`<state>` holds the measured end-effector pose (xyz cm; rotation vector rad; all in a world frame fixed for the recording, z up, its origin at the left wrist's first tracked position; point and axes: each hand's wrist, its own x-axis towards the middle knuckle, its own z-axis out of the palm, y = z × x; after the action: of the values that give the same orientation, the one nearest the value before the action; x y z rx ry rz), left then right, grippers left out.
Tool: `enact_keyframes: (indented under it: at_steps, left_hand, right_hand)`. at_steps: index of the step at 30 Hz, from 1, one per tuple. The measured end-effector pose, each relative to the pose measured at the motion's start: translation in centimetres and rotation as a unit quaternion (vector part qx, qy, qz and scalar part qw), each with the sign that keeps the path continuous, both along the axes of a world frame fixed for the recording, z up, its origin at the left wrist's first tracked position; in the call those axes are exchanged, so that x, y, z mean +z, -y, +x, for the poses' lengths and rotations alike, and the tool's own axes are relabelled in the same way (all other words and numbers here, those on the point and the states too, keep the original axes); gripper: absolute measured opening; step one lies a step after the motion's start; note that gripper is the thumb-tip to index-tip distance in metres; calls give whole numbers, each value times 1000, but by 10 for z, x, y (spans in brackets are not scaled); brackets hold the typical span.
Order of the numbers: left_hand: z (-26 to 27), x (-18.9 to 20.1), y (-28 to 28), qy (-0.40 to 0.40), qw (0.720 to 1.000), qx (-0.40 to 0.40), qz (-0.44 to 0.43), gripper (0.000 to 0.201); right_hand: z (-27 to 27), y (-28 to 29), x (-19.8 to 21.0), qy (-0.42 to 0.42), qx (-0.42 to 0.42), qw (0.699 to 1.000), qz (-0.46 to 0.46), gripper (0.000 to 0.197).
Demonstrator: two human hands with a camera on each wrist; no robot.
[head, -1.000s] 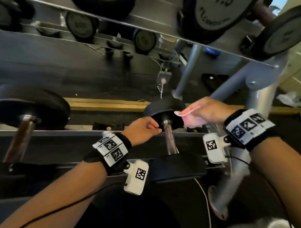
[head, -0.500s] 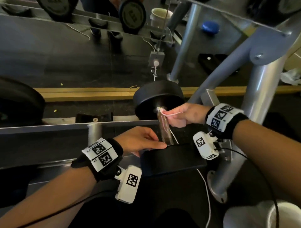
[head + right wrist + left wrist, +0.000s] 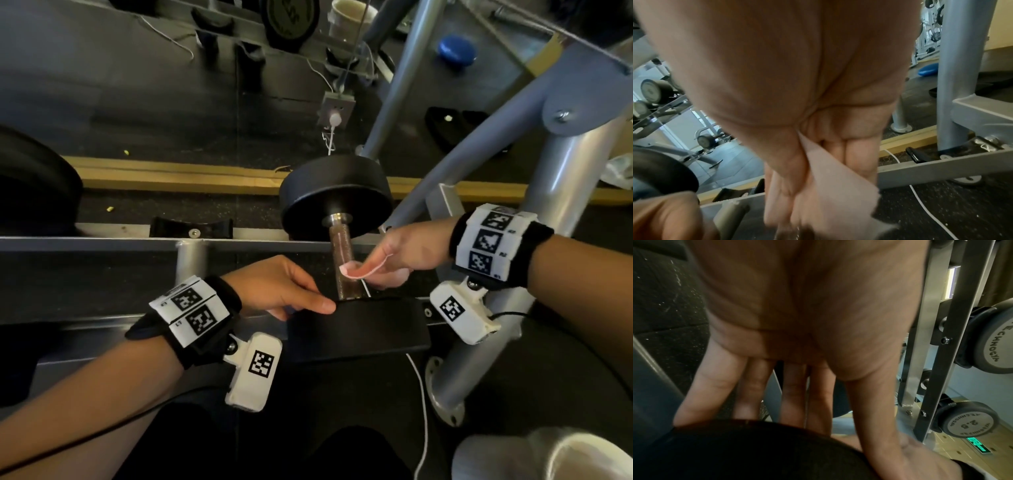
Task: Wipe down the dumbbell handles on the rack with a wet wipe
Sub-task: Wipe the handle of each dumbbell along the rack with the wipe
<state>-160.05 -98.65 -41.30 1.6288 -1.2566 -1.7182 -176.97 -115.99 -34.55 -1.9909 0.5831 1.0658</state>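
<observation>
The right hand [image 3: 400,255] pinches a pale pink wet wipe [image 3: 359,270] against the knurled metal dumbbell handle [image 3: 344,263], while at 9 o'clock the left hand [image 3: 277,289], fingers spread, rests on the near black weight head [image 3: 359,329].

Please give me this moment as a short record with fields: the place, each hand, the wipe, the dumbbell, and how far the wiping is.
place: gym dumbbell rack, seen from above
right hand: pinches the wet wipe against the dumbbell handle
left hand: fingers straight, tips resting on the near dumbbell head
wet wipe: pale pink, folded between the fingers
dumbbell: lying on the rack, far head black
progress: wipe on the handle, near its lower half
</observation>
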Motion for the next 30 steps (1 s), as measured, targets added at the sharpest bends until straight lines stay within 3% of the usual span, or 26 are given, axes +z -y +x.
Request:
enact_keyframes:
  at_steps: [2,4,6,8,11,12,14,17,20,23,24,25,27,29,30]
  left_hand:
    - [0,0,1,0,1000,-1,9,61]
    - [-1,0,1,2,1000,1,18,66]
    - [-2,1,-1,1,1000,6,25,78]
    - [-4,0,-3,0,999,23,27,81]
    - [-5,-3,-6,-5,998,48,33,75]
    - [-5,-4,-6,-7,998,52,34,71]
    - [-6,-5,-7,-14,997,59,36,63]
    - [-7,-5,-6,-30,996,77,35,73]
    - [-8,-5,-7,-37,995,82,40,75]
    - [-7,-2,-10,-38,995,82,39,77]
    - [-7,-1,-11,-39,995,81,38,73]
    - [-8,0,-12,-40,995,80,36,69]
    - [-9,1,-13,-40,995,81,31,64]
    - [-8,1,-13,-40,996,77,29,59]
    - [-7,2,-13,-44,996,71,31,57]
  right_hand:
    - [-11,13,3,59,-61,995,-44,12]
    - [-11,28,7,131,-124,984,-9,25]
    - [-2,39,7,186,-184,963,-69,31]
    - [0,30,-5,213,-166,961,-54,13]
    - [-5,12,-24,205,-124,971,14,32]
    - [-6,8,-27,170,-112,978,44,26]
    - [-9,7,-28,62,-48,986,144,33]
    - [-22,10,-33,34,-36,997,57,48]
    - [-35,14,-29,58,-55,997,22,35]
    - [-29,25,-17,209,-228,951,0,27]
    - [-25,25,-16,230,-251,940,23,26]
    - [-23,20,-18,234,-231,944,28,25]
    - [-22,1,-25,205,-129,968,-66,29]
    - [-29,-11,-28,195,-74,965,-158,33]
    - [-32,-16,-25,182,-69,968,-157,33]
